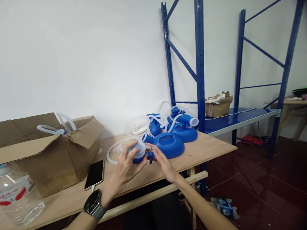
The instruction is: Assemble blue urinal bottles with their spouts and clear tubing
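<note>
My left hand [128, 162] grips a round funnel-like piece [137, 149] with a translucent white top and a blue base, its fingers wrapped over the rim. From its right side sticks out a clear spout [150, 148] with a blue clip-like part [151, 156] below. The fingers of my right hand [165, 165] pinch at the end of that spout. Just behind my hands lies a blue plastic urinal bottle [169, 146] with a moulded handle. A translucent hose [111, 153] curls on the table beside my left hand.
More blue bottles [185, 134] with hoses sit at the table's [210, 150] back right, near a blue rack post [201, 76]. To the left stand an open cardboard box [52, 172], a phone [95, 174] on a cable and a clear water bottle [19, 197].
</note>
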Tool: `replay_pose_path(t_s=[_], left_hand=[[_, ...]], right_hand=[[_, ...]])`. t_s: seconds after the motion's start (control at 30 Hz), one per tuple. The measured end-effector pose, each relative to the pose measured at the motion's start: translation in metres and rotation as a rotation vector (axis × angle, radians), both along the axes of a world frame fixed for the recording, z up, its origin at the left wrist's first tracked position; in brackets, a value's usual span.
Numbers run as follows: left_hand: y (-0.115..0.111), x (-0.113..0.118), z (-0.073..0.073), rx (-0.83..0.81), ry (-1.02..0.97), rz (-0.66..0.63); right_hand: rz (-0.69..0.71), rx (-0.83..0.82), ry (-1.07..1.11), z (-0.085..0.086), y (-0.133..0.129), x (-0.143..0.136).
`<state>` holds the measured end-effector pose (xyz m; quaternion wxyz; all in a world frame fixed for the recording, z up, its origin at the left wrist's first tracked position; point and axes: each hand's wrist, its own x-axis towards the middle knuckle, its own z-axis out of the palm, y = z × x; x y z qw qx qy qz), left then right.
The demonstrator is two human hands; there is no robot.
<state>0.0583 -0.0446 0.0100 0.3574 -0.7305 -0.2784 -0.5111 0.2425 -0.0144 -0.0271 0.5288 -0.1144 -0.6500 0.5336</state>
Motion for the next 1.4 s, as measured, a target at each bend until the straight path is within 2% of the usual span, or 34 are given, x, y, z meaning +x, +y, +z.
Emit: replay_pose_path(t_s=[0.13,0.27,0.4,0.5,0.73,0.8,0.97,1.07,1.13,1.23,1.4], left_hand=[[-0.002,0.001,0.002,-0.098,-0.078,-0.053],[-0.006,0.007,0.004,-0.246,-0.133,-0.096],[-0.010,0.022,0.004,-0.307,-0.263,-0.175],[-0.010,0.032,0.002,-0.276,-0.325,-0.214],[-0.011,0.041,0.005,-0.128,-0.291,-0.325],[-0.012,0.035,0.011,-0.199,-0.271,-0.304],[-0.014,0.007,0.037,-0.723,-0.120,-0.232],[-0.014,-0.001,0.053,-0.925,-0.011,-0.201],[-0.012,0.000,0.058,-0.987,-0.006,-0.110],[-0.009,0.008,0.057,-0.970,-0.048,0.013],[-0.007,0.015,0.052,-0.933,-0.064,0.008]], right_hand=[[-0.069,0.106,-0.008,-0.001,-0.007,-0.004],[-0.098,0.089,0.020,-0.003,-0.013,-0.008],[-0.281,0.063,0.158,-0.009,-0.020,-0.018],[-0.332,0.043,0.229,-0.010,-0.026,-0.022],[-0.219,0.060,0.198,0.004,-0.026,-0.002],[-0.156,0.045,0.149,0.008,-0.020,0.005],[-0.017,-0.039,0.004,0.003,0.001,0.005],[0.105,-0.060,-0.074,-0.002,0.007,-0.001],[0.132,-0.075,-0.080,-0.003,0.006,-0.005],[0.101,-0.135,0.015,-0.003,0.003,-0.010],[0.004,-0.214,0.104,-0.001,0.004,-0.011]])
